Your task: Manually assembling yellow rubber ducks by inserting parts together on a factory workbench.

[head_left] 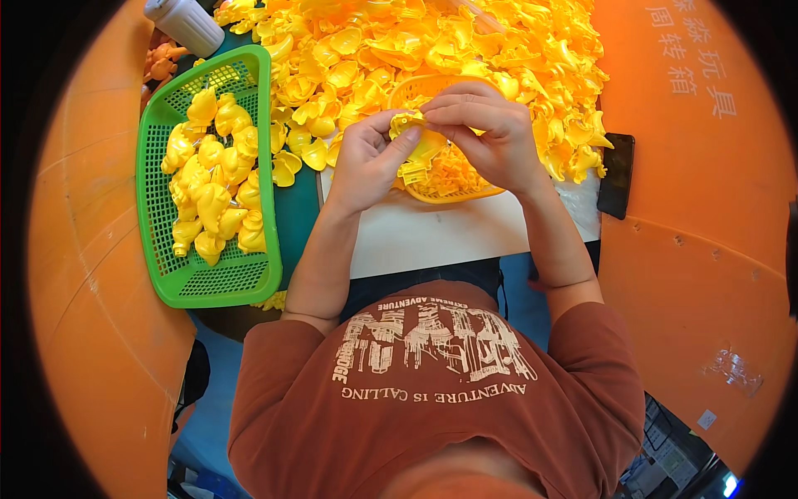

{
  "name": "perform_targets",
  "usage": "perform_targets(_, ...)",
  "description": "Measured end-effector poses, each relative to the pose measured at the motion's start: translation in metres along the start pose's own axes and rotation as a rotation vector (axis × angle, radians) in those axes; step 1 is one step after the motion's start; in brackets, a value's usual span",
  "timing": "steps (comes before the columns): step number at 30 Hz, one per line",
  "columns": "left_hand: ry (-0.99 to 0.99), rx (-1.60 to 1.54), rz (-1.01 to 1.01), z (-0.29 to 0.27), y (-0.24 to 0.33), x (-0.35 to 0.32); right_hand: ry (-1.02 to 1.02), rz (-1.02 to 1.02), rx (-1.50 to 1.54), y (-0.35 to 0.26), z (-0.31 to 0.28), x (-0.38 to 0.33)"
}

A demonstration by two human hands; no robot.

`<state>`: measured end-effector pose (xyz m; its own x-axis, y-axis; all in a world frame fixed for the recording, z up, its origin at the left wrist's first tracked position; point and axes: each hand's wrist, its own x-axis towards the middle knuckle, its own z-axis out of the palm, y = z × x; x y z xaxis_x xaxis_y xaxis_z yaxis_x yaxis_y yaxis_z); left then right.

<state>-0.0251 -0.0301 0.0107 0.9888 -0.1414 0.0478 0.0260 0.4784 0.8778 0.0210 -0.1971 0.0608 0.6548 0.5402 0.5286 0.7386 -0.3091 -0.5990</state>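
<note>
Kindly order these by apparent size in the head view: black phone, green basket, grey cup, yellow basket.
1. Green basket
2. Yellow basket, partly hidden
3. Grey cup and black phone: too alike to rank

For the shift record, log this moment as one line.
left hand: holding yellow plastic piece | right hand: at same piece | under hands: yellow basket | left: green basket, yellow parts inside

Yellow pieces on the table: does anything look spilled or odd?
The loose yellow pieces heaped beside the yellow basket could pass for a spill; the green basket holds its pile inside. No damage is clear.
</note>
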Motion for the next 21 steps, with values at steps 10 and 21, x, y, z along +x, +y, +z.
perform_targets(10,0.02,0.077,0.01,-0.005,-0.006,0.003,-0.122,0.5,0.337,0.006,0.008,-0.002)
perform_targets(21,0.383,-0.136,0.059,-0.021,0.008,0.016,-0.186,0.301,-0.18,0.019,0.024,-0.02)
